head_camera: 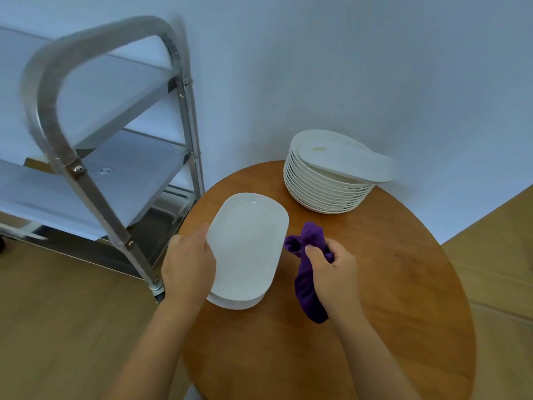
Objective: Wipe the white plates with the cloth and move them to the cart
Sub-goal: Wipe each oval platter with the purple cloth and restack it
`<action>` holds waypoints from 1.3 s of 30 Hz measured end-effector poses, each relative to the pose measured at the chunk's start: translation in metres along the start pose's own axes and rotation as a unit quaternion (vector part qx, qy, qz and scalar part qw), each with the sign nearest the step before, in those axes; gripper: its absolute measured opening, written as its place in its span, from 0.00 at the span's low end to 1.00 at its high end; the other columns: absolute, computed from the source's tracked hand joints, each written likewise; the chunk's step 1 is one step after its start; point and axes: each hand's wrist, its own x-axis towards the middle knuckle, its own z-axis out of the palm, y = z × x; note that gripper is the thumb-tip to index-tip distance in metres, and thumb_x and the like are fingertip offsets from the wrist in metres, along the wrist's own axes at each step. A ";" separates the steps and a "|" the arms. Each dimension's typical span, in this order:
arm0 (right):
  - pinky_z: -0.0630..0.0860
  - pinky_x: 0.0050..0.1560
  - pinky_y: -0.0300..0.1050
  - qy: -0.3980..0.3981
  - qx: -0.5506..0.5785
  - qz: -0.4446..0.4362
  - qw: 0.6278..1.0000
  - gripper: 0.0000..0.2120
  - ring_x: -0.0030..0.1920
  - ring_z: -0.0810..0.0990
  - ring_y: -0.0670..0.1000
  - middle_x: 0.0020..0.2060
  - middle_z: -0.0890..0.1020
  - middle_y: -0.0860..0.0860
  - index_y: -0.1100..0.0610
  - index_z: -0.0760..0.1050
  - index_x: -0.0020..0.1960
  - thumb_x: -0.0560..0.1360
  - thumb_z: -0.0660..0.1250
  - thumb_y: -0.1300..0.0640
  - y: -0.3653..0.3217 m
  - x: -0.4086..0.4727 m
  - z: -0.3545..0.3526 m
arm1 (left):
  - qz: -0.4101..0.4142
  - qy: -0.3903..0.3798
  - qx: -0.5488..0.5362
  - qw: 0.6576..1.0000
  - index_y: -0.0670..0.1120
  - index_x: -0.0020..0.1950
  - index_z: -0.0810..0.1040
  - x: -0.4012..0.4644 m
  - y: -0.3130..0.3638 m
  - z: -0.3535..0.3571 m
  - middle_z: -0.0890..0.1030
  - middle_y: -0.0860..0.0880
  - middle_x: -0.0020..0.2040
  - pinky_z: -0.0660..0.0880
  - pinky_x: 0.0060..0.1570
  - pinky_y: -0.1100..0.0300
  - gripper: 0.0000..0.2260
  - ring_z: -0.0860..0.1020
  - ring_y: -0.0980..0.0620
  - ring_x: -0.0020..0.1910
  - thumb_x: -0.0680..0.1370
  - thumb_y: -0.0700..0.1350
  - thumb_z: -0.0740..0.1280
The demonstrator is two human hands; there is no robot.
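Note:
My left hand (189, 264) grips the left rim of a white oval plate (248, 243), which lies on top of another white plate (236, 304) at the left side of the round wooden table (389, 284). To the right of that plate, my right hand (334, 269) holds a bunched purple cloth (307, 281); the cloth hangs down to the table. A tall stack of white plates (328, 183) stands at the table's far side, with one oval plate (349, 163) lying askew on top, a yellowish spot on it. The steel cart (115, 174) stands to the left.
The cart has several shelves lined with white sheets (37, 197) and a thick curved handle (57, 82) close to the camera. A pale wall runs behind the table. Wooden floor (66, 327) lies below the cart and to the right of the table.

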 end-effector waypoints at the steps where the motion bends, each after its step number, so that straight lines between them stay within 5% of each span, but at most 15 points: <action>1: 0.70 0.30 0.32 0.002 0.007 0.007 1.000 0.03 0.31 0.76 0.42 0.33 0.79 0.47 0.48 0.76 0.44 0.76 0.65 0.55 0.002 0.002 -0.001 | 0.001 0.000 0.011 1.000 0.49 0.70 0.71 0.001 0.004 -0.001 0.77 0.43 0.54 0.74 0.50 0.53 0.17 0.74 0.47 0.50 0.81 0.46 0.58; 6: 0.75 0.36 0.41 0.056 0.026 0.063 0.996 0.14 0.39 0.79 0.45 0.40 0.80 0.46 0.50 0.74 0.51 0.74 0.64 0.41 0.001 0.026 -0.023 | 0.081 -0.013 -0.072 0.994 0.50 0.66 0.74 -0.004 0.063 -0.002 0.77 0.48 0.64 0.70 0.62 0.49 0.17 0.73 0.47 0.62 0.78 0.49 0.65; 8: 0.76 0.36 0.43 0.085 0.062 0.073 0.992 0.21 0.36 0.79 0.47 0.35 0.81 0.49 0.55 0.77 0.48 0.74 0.62 0.38 -0.002 0.041 -0.037 | 0.102 -0.069 -0.156 0.980 0.52 0.64 0.75 -0.004 0.098 0.006 0.79 0.51 0.61 0.71 0.57 0.61 0.14 0.75 0.55 0.56 0.78 0.49 0.65; 11: 0.76 0.42 0.53 0.127 0.075 0.114 0.982 0.29 0.43 0.81 0.57 0.42 0.82 0.58 0.62 0.78 0.48 0.76 0.57 0.36 -0.011 0.072 -0.065 | 0.152 -0.153 -0.227 0.950 0.50 0.59 0.78 0.004 0.150 0.025 0.79 0.56 0.49 0.65 0.40 0.80 0.11 0.74 0.65 0.42 0.78 0.47 0.65; 17: 0.76 0.45 0.50 0.085 0.077 0.212 0.970 0.25 0.40 0.81 0.55 0.38 0.82 0.54 0.57 0.77 0.41 0.75 0.58 0.36 -0.026 0.129 -0.096 | 0.095 -0.295 -0.316 0.897 0.52 0.40 0.79 0.019 0.208 0.061 0.82 0.52 0.41 0.77 0.48 0.57 0.07 0.81 0.51 0.45 0.77 0.44 0.65; 24: 0.76 0.54 0.54 0.008 0.101 0.253 0.962 0.09 0.42 0.79 0.58 0.39 0.82 0.57 0.60 0.77 0.43 0.72 0.65 0.53 -0.039 0.153 -0.100 | 0.052 -0.311 -0.346 0.884 0.55 0.38 0.76 0.019 0.203 0.068 0.82 0.52 0.43 0.76 0.48 0.55 0.11 0.80 0.52 0.44 0.79 0.46 0.62; 28: 0.75 0.45 0.50 0.030 0.103 0.254 0.961 0.06 0.39 0.77 0.57 0.36 0.79 0.56 0.60 0.75 0.41 0.71 0.64 0.57 -0.043 0.146 -0.106 | -0.047 -0.323 -0.400 0.857 0.49 0.50 0.77 0.022 0.191 0.060 0.81 0.51 0.46 0.77 0.42 0.58 0.08 0.79 0.53 0.46 0.80 0.50 0.60; 31: 0.73 0.34 0.45 0.014 0.107 0.254 0.961 0.07 0.29 0.76 0.52 0.25 0.78 0.53 0.59 0.74 0.38 0.71 0.65 0.56 -0.035 0.123 -0.124 | -0.152 -0.327 -0.465 0.808 0.47 0.58 0.73 0.025 0.173 0.042 0.81 0.48 0.50 0.79 0.41 0.55 0.17 0.80 0.50 0.48 0.80 0.58 0.58; 35: 0.70 0.30 0.43 -0.020 0.128 0.263 0.956 0.09 0.20 0.74 0.49 0.21 0.76 0.52 0.59 0.73 0.35 0.72 0.66 0.56 -0.026 0.081 -0.158 | -0.165 -0.328 -0.478 0.798 0.51 0.62 0.71 0.020 0.138 0.017 0.80 0.47 0.53 0.80 0.39 0.52 0.23 0.81 0.47 0.48 0.76 0.65 0.56; 39: 0.70 0.35 0.47 -0.047 0.124 0.284 0.950 0.09 0.25 0.75 0.53 0.26 0.77 0.56 0.61 0.74 0.35 0.70 0.66 0.57 -0.027 0.039 -0.182 | -0.199 -0.406 -0.570 0.686 0.50 0.63 0.72 0.005 0.113 -0.007 0.81 0.42 0.55 0.80 0.40 0.46 0.29 0.82 0.40 0.51 0.70 0.67 0.60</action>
